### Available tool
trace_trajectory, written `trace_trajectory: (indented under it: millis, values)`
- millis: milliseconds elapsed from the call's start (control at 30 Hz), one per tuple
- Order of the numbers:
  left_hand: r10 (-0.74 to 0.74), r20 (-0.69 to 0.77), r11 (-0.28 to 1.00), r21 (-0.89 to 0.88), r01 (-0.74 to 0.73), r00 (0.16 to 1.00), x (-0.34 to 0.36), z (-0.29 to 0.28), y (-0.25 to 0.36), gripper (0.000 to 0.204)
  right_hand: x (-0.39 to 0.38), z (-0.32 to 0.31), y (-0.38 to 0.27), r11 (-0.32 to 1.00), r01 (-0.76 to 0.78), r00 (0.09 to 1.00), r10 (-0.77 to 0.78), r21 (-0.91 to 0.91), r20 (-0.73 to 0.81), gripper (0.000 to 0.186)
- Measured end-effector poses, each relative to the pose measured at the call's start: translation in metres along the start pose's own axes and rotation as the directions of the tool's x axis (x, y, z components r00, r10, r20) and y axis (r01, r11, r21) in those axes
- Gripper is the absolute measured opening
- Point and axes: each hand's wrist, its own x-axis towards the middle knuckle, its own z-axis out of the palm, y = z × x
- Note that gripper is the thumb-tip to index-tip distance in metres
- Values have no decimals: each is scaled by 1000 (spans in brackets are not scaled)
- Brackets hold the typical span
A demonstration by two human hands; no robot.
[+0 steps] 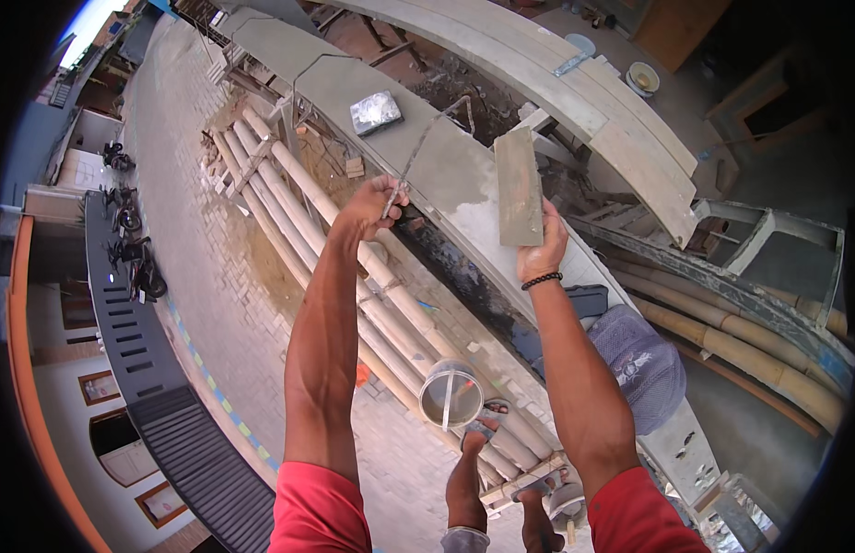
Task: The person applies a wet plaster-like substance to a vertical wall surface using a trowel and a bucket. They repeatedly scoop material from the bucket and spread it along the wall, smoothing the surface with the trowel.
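- Viewing from the head camera, I find my right grip [544,241] clamped on a flat greyish-tan board [518,189] at its near end and right edge; the board is lifted in front of the pale slab [455,175].
- I judge the board light and stiff, probably gritty, and slick if that film on it is damp. I would hold it by the edges near one end, with the palm behind.
- My left grip [377,205] is closed around the near end of a thin bent rod [412,162]; whether its hooked far end touches anything, I cannot tell.
- The rod looks rigid and metallic, likely modest in weight and apt to swivel, so I would keep the fingers wrapped low on its straight shank.
- The slab runs away up-left, long and narrow, smooth grey with a whiter patch beside the board; a silver-wrapped block [376,113] rests on it beyond the rod.
- Lower down I see lashed bamboo poles [287,166] and a bucket [428,417] near the feet.
- Farthest off, a paved lane [183,184] passes parked motorbikes [140,267].
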Motion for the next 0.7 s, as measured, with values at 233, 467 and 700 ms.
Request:
trace_trajectory:
  millis: [233, 467, 700]
  values:
    - [-33, -57, 999, 40, 35, 998, -7, 13, 18, 9, -3, 3, -1, 999, 38, 999, -38, 2, -36, 38]
    - [-61, -30, 997, 47, 63, 998, 4, 18, 28, 15, -3, 4, 2, 999, 29, 999, -29, 15, -20, 39]
    - [-38, -63, 998, 49, 41, 997, 12, 37, 40, 15, -2, 3, 2, 999, 47, 999, -47, 4, -27, 41]
